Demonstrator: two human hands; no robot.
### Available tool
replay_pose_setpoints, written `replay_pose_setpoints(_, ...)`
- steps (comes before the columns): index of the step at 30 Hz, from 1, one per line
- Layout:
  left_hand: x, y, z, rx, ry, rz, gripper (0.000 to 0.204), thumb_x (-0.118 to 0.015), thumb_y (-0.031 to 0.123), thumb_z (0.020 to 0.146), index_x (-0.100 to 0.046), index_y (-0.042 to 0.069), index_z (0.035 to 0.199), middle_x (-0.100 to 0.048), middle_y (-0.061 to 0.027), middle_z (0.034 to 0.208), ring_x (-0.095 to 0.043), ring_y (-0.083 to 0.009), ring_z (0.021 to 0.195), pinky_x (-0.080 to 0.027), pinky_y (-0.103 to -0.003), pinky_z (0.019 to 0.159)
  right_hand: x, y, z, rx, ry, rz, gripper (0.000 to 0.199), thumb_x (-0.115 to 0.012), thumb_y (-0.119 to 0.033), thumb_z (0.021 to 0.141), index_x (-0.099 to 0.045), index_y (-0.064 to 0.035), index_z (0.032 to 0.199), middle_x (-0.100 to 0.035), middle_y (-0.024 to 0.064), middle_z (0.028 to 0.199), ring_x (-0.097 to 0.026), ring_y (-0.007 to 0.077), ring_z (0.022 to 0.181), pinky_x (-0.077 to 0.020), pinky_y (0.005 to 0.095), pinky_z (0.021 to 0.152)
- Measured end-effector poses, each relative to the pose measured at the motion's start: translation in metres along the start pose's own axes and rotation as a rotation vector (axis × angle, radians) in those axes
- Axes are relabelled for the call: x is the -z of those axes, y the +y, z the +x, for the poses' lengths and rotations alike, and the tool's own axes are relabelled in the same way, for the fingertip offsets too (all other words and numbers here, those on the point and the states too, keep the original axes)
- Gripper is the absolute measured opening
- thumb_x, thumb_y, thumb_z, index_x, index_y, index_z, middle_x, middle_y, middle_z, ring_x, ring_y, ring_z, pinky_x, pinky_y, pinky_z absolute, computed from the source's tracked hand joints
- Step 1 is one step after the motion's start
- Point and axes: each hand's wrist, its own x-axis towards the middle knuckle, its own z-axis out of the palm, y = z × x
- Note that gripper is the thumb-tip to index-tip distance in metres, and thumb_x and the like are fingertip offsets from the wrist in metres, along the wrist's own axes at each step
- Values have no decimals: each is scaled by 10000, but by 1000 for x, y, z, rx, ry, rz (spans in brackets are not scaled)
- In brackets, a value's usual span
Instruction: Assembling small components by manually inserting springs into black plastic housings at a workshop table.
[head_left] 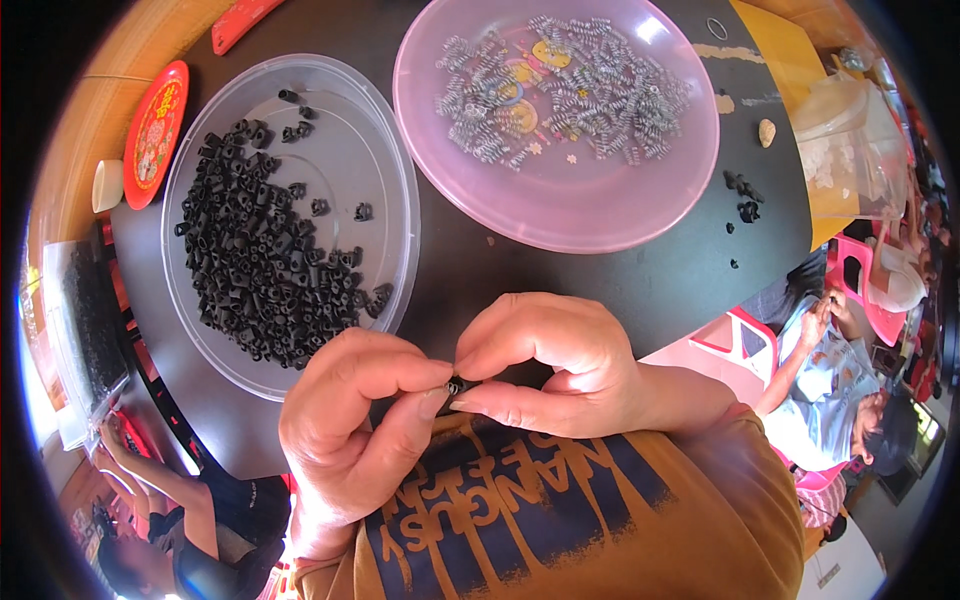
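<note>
Overhead, both hands [470,385] pinch one small part [455,384] above a dark table [600,270] bearing two plastic trays [385,190].

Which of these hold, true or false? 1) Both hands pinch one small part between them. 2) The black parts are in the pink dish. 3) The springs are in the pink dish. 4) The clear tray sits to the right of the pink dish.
1) True: the left hand and right hand meet on a small dark part.
2) False: the black parts lie in the clear tray.
3) True: the metal springs lie in the pink dish.
4) False: the clear tray sits to its left.
</note>
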Motion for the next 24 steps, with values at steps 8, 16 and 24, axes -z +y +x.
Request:
replay_pose_setpoints(8, -2, 1, 1, -16, -11, 31, 161, -681, -70, 738, -666, 15, 874, -618, -77, 797, -574, -171, 682, -450, -261, 607, 2, 0, -1, -11, -15, -2, 192, -757, 1, 747, -628, -8, 889, -650, 103, 875, -622, 201, 737, -483, 286, 610)
replay_pose_setpoints(16, -2, 2, 0, 80, 15, -66, 153, -668, -69, 753, -660, 16, 881, -613, -78, 816, -568, -159, 688, -442, -254, 599, 3, -1, 0, -52, -24, 61, 171, -747, -15, 764, -632, -5, 889, -653, 102, 871, -624, 196, 753, -483, 283, 627)
replay_pose_setpoints(24, -1, -4, 3, -228, -52, 182, 214, -685, -61, 715, -674, 14, 915, -606, -83, 829, -552, -171, 663, -445, -259, 599, 4, -1, -1, -26, -25, 33, 173, -745, -14, 768, -631, 0, 897, -655, 108, 875, -627, 200, 760, -485, 285, 636)
